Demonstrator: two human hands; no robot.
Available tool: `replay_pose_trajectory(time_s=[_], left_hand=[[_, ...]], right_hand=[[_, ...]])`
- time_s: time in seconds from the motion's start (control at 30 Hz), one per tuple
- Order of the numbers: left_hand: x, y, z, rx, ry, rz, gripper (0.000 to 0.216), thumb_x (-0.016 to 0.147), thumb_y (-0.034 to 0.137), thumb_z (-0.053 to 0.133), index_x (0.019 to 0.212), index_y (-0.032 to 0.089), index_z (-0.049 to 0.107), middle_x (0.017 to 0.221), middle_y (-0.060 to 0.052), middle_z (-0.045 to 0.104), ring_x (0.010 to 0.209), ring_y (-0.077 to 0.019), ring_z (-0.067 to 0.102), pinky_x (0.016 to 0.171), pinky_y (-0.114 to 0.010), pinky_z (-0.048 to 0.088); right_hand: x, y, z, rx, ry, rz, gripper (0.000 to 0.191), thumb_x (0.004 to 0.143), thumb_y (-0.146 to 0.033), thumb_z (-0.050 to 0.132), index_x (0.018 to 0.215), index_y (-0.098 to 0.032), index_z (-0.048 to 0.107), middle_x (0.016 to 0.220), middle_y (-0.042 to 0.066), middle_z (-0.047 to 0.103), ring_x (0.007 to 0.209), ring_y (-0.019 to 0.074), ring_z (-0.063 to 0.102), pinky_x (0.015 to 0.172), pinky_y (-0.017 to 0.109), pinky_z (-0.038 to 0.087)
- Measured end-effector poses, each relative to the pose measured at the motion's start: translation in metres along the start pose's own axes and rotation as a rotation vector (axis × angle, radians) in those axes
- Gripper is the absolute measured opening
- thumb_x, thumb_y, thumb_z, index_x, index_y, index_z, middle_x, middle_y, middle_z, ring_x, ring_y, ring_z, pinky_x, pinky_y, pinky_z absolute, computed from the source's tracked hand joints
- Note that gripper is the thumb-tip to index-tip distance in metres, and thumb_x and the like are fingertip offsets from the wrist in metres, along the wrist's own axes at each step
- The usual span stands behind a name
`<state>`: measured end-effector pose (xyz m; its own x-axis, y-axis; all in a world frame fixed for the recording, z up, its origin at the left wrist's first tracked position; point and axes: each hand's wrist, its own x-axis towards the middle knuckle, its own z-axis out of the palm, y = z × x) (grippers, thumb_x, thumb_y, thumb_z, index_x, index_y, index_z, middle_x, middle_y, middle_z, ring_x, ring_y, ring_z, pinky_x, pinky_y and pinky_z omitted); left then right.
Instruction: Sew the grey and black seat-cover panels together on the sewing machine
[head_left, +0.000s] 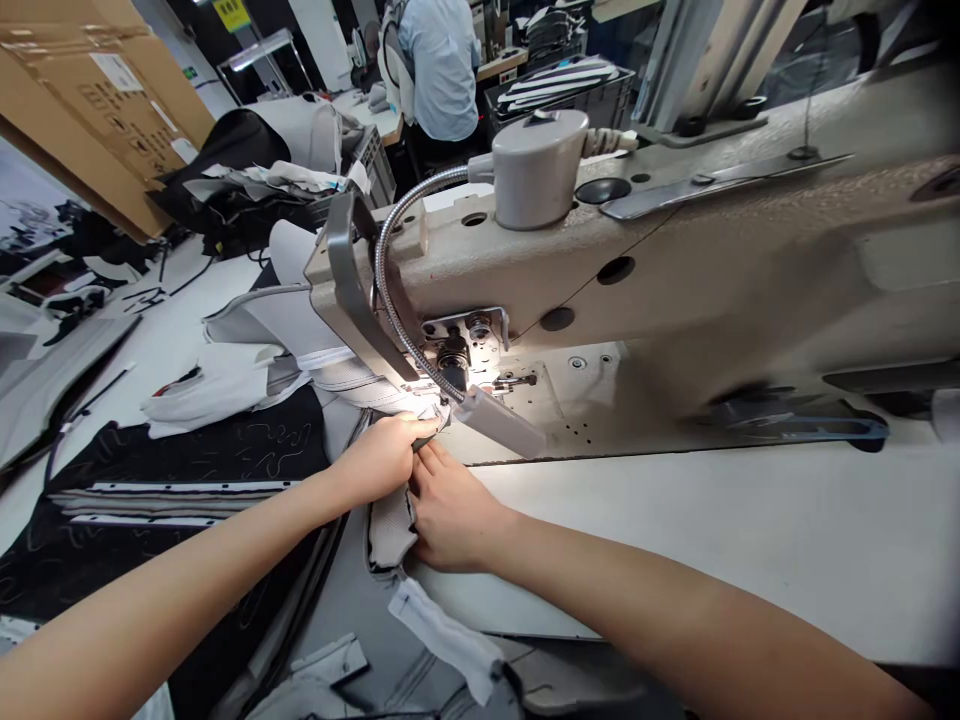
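Observation:
Grey fabric with dark edging runs up to the lit needle area of a beige sewing machine. My left hand is closed on the edge of this fabric, thumb and fingers pinched just in front of the presser foot. Close below it, my right hand grips the same fabric from the right side, its fingers curled and partly hidden. A white strip hangs from the piece toward my lap. The needle tip is hidden behind the lamp head and its metal hose.
Black panels with white strips lie stacked on the left. White and grey fabric pieces bunch behind them. A large cardboard box stands at the upper left. A person in a light blue shirt is at the back.

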<state>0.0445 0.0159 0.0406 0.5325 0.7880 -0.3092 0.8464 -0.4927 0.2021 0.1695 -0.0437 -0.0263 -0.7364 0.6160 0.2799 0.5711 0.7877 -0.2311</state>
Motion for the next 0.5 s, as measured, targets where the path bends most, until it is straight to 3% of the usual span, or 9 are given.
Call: replay_pose_trajectory(time_s=[0.2,0.37,0.5], left_hand=[[0.005,0.008,0.001,0.100,-0.059,0.019,0.046,0.067,0.002,0.039,0.099,0.018,0.067,0.092,-0.008,0.066,0.084,-0.0217,0.062,0.070,-0.028,0.048],[0.015,0.005,0.003,0.213,-0.064,0.087,0.034,0.075,0.006,0.040,0.097,0.015,0.064,0.090,-0.010,0.064,0.081,-0.0224,0.062,0.070,-0.030,0.048],[0.018,0.010,-0.001,0.257,-0.031,0.041,0.033,0.080,0.006,0.040,0.101,0.014,0.064,0.089,-0.009,0.063,0.079,-0.0217,0.062,0.069,-0.029,0.048]], right_hand=[[0.004,-0.001,0.012,0.001,0.014,0.031,0.044,0.077,-0.037,0.057,0.107,-0.006,0.066,0.112,0.022,0.058,0.110,0.0377,0.045,0.098,0.052,0.031],[0.010,0.003,0.023,0.021,0.042,0.088,0.041,0.076,-0.032,0.059,0.107,-0.005,0.066,0.107,0.019,0.060,0.107,0.0348,0.046,0.102,0.048,0.030],[0.013,0.010,0.026,0.090,0.103,0.112,0.045,0.072,-0.031,0.059,0.110,-0.007,0.064,0.107,0.017,0.060,0.110,0.0319,0.045,0.104,0.044,0.030]])
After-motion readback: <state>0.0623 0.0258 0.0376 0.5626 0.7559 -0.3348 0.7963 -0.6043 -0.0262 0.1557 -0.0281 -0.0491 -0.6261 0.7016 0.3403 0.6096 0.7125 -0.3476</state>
